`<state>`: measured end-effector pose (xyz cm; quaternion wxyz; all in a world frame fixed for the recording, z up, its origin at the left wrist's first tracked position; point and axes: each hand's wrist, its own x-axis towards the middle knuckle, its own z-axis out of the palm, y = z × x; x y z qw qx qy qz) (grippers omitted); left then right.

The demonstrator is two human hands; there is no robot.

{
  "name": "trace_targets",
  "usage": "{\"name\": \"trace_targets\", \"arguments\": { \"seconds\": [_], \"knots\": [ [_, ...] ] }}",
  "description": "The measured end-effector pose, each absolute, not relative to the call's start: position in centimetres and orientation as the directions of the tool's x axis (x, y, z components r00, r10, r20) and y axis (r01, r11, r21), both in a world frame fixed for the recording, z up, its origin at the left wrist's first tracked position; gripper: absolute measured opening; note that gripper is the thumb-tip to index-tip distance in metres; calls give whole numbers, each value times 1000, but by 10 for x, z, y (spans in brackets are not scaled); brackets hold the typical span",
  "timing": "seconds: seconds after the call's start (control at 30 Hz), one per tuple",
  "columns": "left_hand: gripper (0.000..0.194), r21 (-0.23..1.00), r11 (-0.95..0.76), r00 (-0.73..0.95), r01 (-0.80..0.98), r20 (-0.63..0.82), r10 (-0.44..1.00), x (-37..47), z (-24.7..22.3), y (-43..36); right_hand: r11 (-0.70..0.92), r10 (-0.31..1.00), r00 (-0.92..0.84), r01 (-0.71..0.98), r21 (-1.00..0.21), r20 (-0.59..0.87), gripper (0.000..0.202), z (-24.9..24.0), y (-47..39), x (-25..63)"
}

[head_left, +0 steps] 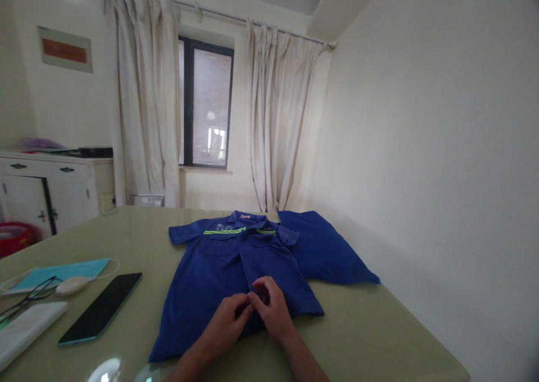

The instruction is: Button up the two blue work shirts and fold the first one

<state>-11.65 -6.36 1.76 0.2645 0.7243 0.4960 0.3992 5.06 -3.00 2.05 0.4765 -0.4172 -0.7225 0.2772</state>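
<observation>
Shirt (210,281): front up on table (143,236) | Left hand (225,320), right hand (275,312): fingers curled, nearly closed, tips together at shirt's lower front; hold on fabric cannot be told | Risk: uneven pull may skew shirt front; shirt sliding may drag adjoining cloth (328,250).

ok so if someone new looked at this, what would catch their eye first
Probably the dark blue short-sleeved shirt laid out mid-picture on the greenish table, with bright yellow-green stripes across its chest. Next, the person's left grip and right grip, fingertips close together over its lower front. Then the light blue mask and dark-screened phone on the table's left side.
</observation>
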Motion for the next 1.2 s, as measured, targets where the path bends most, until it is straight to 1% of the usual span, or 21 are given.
{"name": "trace_targets", "arguments": {
  "seconds": [0.07, 0.1, 0.13, 0.2, 0.27, 0.33, 0.4, 0.43, 0.5, 0.57, 0.63, 0.7, 0.73, 0.8, 0.87, 0.93, 1.0, 1.1, 1.13, 1.2],
  "knots": [
    [28, 789, -396, 251, 469, 310, 917, -117, 17, -66, 443, 896, -188, 391, -807, 402, 25, 19, -28, 51],
    [28, 779, -403, 266, 480, 308, 913, -117, 16, -67, 409, 913, -182, 422, -809, 366, 25, 18, -26, 51],
    [29, 760, -401, 262, 511, 307, 915, -118, 15, -66, 375, 927, -177, 457, -807, 330, 23, 18, -25, 50],
    [31, 696, -362, 195, 620, 310, 930, -120, 11, -64, 315, 949, -171, 544, -777, 265, 17, 22, -22, 48],
    [34, 604, -291, 104, 742, 326, 940, -121, 4, -61, 263, 965, -166, 654, -709, 205, 15, 27, -19, 42],
    [45, 510, -235, 76, 828, 313, 947, -123, -2, -59, 215, 976, -151, 765, -608, 156, 19, 33, -16, 35],
    [60, 448, -232, 122, 863, 262, 957, -128, -7, -60, 184, 981, -124, 844, -504, 150, 27, 35, -11, 25],
    [63, 437, -240, 151, 867, 230, 961, -131, -8, -60, 175, 981, -112, 865, -470, 160, 30, 34, -8, 21],
    [65, 440, -252, 193, 862, 177, 965, -140, -7, -62, 171, 979, -98, 880, -443, 181, 30, 28, -3, 13],
    [66, 445, -268, 217, 854, 163, 963, -148, 0, -63, 178, 976, -100, 873, -453, 192, 26, 20, -1, 9],
    [63, 413, -293, 246, 862, 164, 955, -152, 12, -62, 185, 974, -100, 863, -470, 201, 20, 13, -3, 9],
    [53, 335, -295, 254, 895, 162, 954, -149, 26, -56, 192, 972, -94, 849, -492, 217, 12, 10, -6, 13],
    [46, 282, -269, 232, 921, 159, 960, -144, 32, -52, 199, 969, -91, 835, -512, 228, 10, 10, -8, 16],
    [38, 180, -185, 152, 966, 182, 971, -132, 40, -42, 225, 964, -92, 777, -588, 249, 10, 11, -9, 23],
    [39, 121, -113, 84, 986, 222, 971, -119, 41, -33, 254, 959, -84, 670, -697, 269, 14, 13, -6, 30],
    [36, 129, -113, 75, 985, 269, 960, -111, 36, -29, 266, 957, -61, 568, -779, 282, 17, 13, -1, 35],
    [28, 183, -192, 130, 964, 305, 943, -111, 30, -29, 275, 954, -42, 516, -811, 297, 17, 11, 3, 37],
    [19, 305, -370, 271, 878, 320, 908, -119, 24, -32, 308, 943, -38, 476, -824, 331, 12, 9, 5, 37],
    [19, 352, -405, 297, 844, 321, 899, -122, 22, -32, 317, 941, -41, 457, -831, 337, 9, 8, 4, 37],
    [18, 451, -425, 294, 785, 333, 896, -127, 20, -30, 331, 940, -61, 418, -846, 337, 6, 8, 3, 37]
  ]
}}
